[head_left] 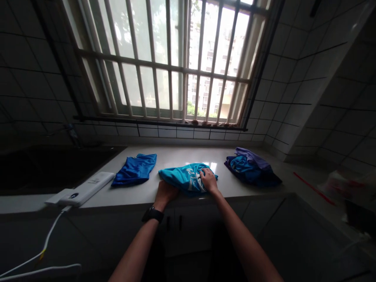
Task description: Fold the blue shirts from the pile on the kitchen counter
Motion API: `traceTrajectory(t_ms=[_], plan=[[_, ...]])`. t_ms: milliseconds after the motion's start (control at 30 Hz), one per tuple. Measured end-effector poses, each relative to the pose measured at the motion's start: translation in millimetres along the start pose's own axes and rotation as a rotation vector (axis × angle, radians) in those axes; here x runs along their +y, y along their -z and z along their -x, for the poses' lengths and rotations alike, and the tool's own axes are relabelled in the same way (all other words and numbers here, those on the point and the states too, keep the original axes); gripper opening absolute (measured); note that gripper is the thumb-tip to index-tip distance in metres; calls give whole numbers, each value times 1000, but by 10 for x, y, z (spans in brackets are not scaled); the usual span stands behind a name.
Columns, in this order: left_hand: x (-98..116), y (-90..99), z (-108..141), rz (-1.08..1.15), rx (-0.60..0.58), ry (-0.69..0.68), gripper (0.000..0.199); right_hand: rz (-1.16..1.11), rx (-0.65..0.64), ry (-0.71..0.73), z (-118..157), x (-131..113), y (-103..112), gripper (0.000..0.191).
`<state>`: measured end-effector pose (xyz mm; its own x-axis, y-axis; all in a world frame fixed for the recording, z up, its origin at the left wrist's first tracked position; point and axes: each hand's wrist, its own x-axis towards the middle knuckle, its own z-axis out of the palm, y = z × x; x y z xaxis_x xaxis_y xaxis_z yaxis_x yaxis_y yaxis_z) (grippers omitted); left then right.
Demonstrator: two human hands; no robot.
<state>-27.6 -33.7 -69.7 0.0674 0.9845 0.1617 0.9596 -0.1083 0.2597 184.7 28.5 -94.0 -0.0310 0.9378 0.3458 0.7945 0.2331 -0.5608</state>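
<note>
A light blue garment (182, 177) with white printing lies bunched on the white counter (173, 154) in front of me. My right hand (208, 179) is on top of its right end, fingers bent into the printed fabric. At the garment's lower left, my left hand (168, 192) reaches under or into the cloth. Its fingers are hidden, and a black watch (152, 215) sits on that wrist. To the left lies a flat dark blue garment (135, 169). A heap of blue and purple garments (251, 166) rests to the right.
A white power bank (91, 190) with a white cable (53, 227) lies near the counter's left front edge. Beyond it is a dark sink (58, 164). A red strip (313, 188) and a blurred plastic bag (337, 184) are at right. Behind the counter stands a barred window (164, 66).
</note>
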Motion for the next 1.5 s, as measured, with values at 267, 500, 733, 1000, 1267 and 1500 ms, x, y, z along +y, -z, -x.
traceTrajectory(t_ms=[267,500,733,1000,1267,1500], plan=[[13,-7,-2,-9,12,68,39,-48,21,-29,5,-25,62,34],[11,-18,1,-12,9,57,39,-57,21,-24,-7,-19,40,35],[21,-15,2,0,35,53,38,-47,25,-26,-3,-25,56,36],[9,-23,-1,-13,19,45,37,-32,31,-22,-8,-29,50,34],[22,-2,12,0,6,55,37,-44,51,-21,-17,0,26,32],[15,-15,12,3,7,55,37,-22,50,-16,-15,0,28,33]])
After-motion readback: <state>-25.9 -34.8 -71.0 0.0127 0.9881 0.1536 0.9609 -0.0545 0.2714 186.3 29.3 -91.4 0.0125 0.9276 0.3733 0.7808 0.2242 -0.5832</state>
